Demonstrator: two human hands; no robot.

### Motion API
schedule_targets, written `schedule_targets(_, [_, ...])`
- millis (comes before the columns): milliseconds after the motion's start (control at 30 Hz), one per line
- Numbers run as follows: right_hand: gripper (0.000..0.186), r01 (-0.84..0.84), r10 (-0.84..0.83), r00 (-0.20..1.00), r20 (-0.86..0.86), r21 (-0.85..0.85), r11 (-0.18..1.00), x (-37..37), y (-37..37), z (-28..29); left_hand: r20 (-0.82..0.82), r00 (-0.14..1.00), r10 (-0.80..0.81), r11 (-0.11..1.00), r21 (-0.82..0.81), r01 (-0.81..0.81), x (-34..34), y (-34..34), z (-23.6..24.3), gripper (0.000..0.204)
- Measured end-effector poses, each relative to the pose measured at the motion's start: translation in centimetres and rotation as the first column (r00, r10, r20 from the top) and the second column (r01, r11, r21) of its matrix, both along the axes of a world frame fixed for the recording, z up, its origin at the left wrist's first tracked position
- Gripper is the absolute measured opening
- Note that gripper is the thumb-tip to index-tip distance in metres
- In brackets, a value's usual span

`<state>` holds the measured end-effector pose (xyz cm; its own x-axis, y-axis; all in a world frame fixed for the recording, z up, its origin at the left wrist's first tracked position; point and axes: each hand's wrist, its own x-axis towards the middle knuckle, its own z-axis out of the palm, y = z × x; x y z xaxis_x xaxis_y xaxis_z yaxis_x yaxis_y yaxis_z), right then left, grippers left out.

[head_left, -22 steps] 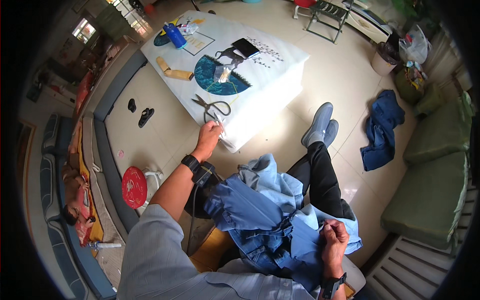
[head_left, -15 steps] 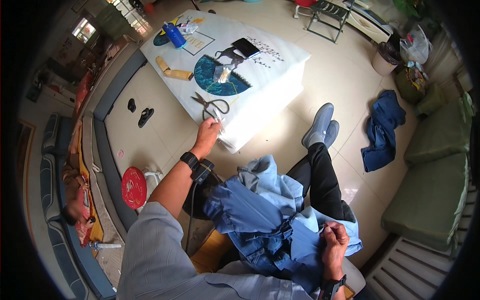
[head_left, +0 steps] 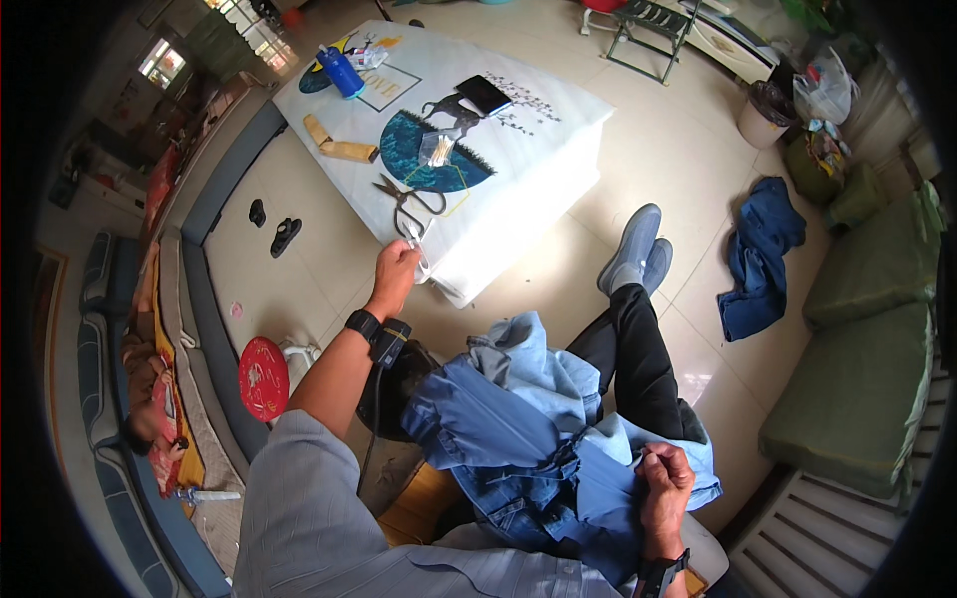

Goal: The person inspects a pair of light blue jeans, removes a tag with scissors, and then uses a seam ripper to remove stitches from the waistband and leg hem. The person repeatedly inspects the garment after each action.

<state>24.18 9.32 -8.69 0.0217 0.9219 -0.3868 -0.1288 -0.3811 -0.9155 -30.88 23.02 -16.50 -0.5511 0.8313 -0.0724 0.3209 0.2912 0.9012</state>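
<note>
My left hand (head_left: 397,267) is at the near corner of the white table (head_left: 498,199), fingers closed on a small white item (head_left: 418,249) that I cannot make out clearly. Black-handled scissors (head_left: 409,199) lie just beyond it. My right hand (head_left: 666,483) is pinched at the blue denim garments (head_left: 538,399) heaped across my lap; whatever is between its fingertips is too small to name. Farther on the tabletop are a small clear packet (head_left: 439,149), a tan L-shaped piece (head_left: 344,148), a blue bottle (head_left: 341,72) and a dark flat device (head_left: 483,95).
A red stool (head_left: 263,377) stands left, beside a sofa (head_left: 130,518) with a person (head_left: 145,399) lying on it. Dark sandals (head_left: 285,237) are on the floor. At right are dropped denim (head_left: 758,259), green cushions (head_left: 847,399), a bin (head_left: 768,118) and a folding chair (head_left: 653,30).
My left hand and forearm have shifted slightly left along the table corner, fingers still closed. My right hand stays in much the same place on the denim.
</note>
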Motion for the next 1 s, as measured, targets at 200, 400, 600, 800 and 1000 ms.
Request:
schedule_targets(200, [0.009, -0.017, 0.017, 1.000, 0.017, 0.005, 1.000, 0.1, 0.0, -0.3, -0.480, 0.872, -0.100, 0.984, -0.177, 0.015, -0.7, -0.1, 1.8, 0.017])
schedule_targets(400, [0.009, 0.000, 0.000, 1.000, 0.019, -0.010, 1.000, 0.0, -0.2, 0.0, -0.691, 0.692, -0.211, 0.973, -0.216, 0.082, 0.9, 1.1, 2.1, 0.010])
schedule_targets(600, [0.013, -0.096, 0.095, 0.993, 0.077, 0.005, 0.995, 0.5, 0.2, -0.2, -0.810, 0.553, -0.196, 0.979, -0.192, 0.066, -0.5, -0.6, 1.8, 0.026])
schedule_targets(800, [0.012, -0.152, 0.145, 0.971, 0.191, 0.021, 0.988, 0.7, -2.6, 2.9, -0.272, 0.928, -0.255, 0.963, 0.020, 0.270, 9.7, -5.4, 8.8, 0.025])
schedule_targets(1000, [0.020, -0.410, 0.208, 0.786, 0.582, 0.239, 0.880, 1.4, -7.2, 6.7, 0.264, 0.808, -0.527, 0.845, 0.053, 0.533, 20.6, -17.2, 13.8, 0.015])
